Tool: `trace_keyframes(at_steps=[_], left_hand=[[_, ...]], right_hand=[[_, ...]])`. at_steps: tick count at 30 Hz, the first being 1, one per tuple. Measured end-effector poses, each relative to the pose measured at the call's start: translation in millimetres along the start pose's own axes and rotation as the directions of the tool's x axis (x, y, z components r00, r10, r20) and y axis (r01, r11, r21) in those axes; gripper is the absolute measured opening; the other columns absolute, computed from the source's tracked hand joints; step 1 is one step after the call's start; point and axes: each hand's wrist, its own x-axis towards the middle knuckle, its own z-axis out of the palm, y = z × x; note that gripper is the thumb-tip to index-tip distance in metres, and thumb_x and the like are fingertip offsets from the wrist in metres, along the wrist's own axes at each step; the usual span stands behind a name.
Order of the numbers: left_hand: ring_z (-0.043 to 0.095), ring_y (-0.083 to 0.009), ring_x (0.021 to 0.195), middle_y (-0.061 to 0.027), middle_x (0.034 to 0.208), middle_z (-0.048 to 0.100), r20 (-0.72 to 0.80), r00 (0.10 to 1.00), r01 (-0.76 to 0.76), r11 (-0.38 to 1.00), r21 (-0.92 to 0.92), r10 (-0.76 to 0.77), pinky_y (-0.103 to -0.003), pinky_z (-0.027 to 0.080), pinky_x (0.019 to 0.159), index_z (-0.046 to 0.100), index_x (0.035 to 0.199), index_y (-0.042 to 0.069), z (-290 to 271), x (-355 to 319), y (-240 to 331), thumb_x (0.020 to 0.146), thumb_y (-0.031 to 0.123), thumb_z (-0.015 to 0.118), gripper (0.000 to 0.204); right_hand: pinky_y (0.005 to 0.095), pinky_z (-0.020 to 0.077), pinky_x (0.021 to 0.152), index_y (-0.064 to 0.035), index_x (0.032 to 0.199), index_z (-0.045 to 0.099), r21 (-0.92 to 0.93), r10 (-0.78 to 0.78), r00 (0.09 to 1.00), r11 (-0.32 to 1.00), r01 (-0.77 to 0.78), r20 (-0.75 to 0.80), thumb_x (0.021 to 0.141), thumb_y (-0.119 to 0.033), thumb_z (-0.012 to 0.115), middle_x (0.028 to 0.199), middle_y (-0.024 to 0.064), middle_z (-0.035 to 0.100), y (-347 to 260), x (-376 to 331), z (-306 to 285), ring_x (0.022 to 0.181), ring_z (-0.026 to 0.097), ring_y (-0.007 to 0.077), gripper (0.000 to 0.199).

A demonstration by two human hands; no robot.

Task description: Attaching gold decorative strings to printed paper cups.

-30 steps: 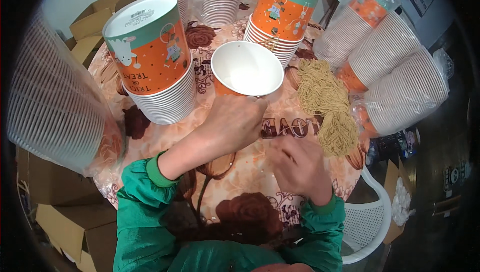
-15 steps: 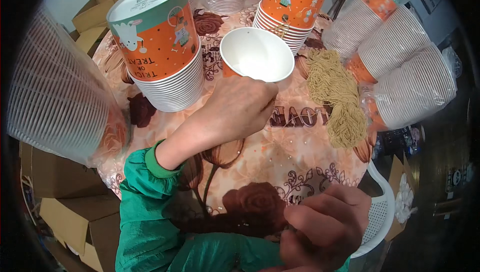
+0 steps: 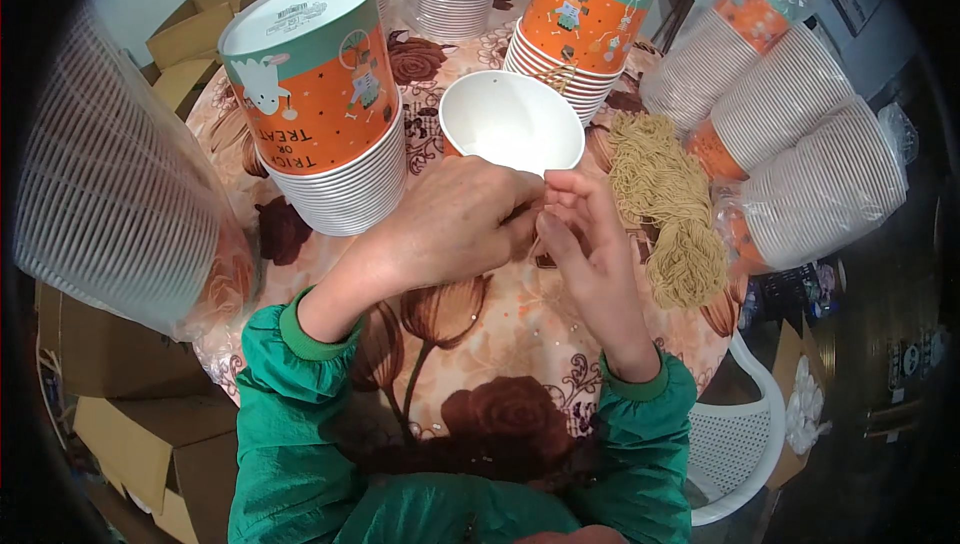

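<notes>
A white-lined paper bucket (image 3: 512, 119) stands in front of me, its round mouth facing up and a little of its orange side showing. My left hand (image 3: 465, 219) is closed at the near rim and hides that part of the bucket. Beside it, my right hand (image 3: 595, 269) has come up with thumb and fingers bent together, their tips meeting the left fingers. A thin tan string (image 3: 538, 242) shows faintly between the hands; its ends are hidden. To the right lies a bundle of tan string (image 3: 672, 209).
Upside-down orange and green buckets stand in stacks, one left (image 3: 315, 94) and one at the back right (image 3: 580, 24). Bagged stacks lie at the right (image 3: 825, 179) and rise at the far left (image 3: 120, 194). Cardboard boxes (image 3: 130, 444) and a white chair (image 3: 735, 444) flank the flowered tablecloth (image 3: 480, 364).
My right hand has moved up and forward from near my body to join the left hand at the bucket. The left hand stays at the rim.
</notes>
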Motion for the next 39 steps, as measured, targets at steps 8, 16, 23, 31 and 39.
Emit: trace_keyframes(at_steps=[8,16,23,31,39], left_hand=[[0.068,-0.0391,0.077,-0.0190,0.084,0.070,0.035,0.999,0.030,0.999,-0.014,-0.030,-0.046,0.053,0.069,0.072,0.097,0.004,1.7,3.3,-0.7,0.088,0.017,0.069,0.017],[0.063,-0.0336,0.063,-0.0163,0.071,0.064,-0.002,0.998,0.063,0.996,-0.070,-0.063,-0.040,0.049,0.060,0.068,0.090,0.002,-6.4,4.0,-12.6,0.090,0.015,0.071,0.014],[0.064,-0.0332,0.064,-0.0163,0.072,0.065,0.017,0.998,0.067,0.996,-0.056,-0.066,-0.039,0.049,0.060,0.070,0.094,0.002,-8.8,5.0,-8.4,0.089,0.014,0.071,0.013],[0.068,-0.0399,0.078,-0.0199,0.084,0.070,-0.058,0.998,0.014,0.996,0.086,-0.009,-0.048,0.053,0.068,0.072,0.093,0.003,3.2,2.5,-1.9,0.085,0.015,0.070,0.015],[0.067,-0.0432,0.073,-0.0223,0.072,0.066,-0.114,0.993,-0.014,1.000,-0.005,0.013,-0.053,0.051,0.067,0.068,0.079,0.000,2.2,3.7,-6.9,0.083,0.015,0.066,0.016]], right_hand=[[0.0181,0.0385,0.065,-0.0031,0.119,0.059,0.166,0.191,0.973,0.963,-0.211,0.125,0.104,-0.009,0.060,0.084,-0.0038,0.062,18.4,5.5,-24.1,0.075,0.051,0.0008,0.015],[0.0159,0.0357,0.060,-0.0021,0.102,0.063,-0.004,0.141,0.990,0.990,-0.141,-0.013,0.104,-0.008,0.060,0.078,-0.0077,0.059,25.5,6.2,-45.2,0.070,0.047,-0.0022,0.007],[0.0177,0.0439,0.068,-0.0026,0.117,0.061,-0.133,0.076,0.997,0.988,-0.074,0.010,0.101,-0.013,0.066,0.091,-0.0028,0.066,30.0,2.8,-39.4,0.078,0.055,0.0005,0.020],[0.0205,0.0484,0.075,-0.0017,0.129,0.058,0.285,0.188,0.969,0.931,-0.228,0.161,0.102,-0.014,0.064,0.103,0.0029,0.070,31.9,12.9,-18.4,0.089,0.062,0.0043,0.030],[0.0153,0.0394,0.059,0.0007,0.108,0.066,0.006,-0.006,0.999,1.000,0.006,-0.036,0.099,-0.002,0.066,0.085,-0.0041,0.065,32.0,9.3,-10.4,0.072,0.054,-0.0014,0.009]])
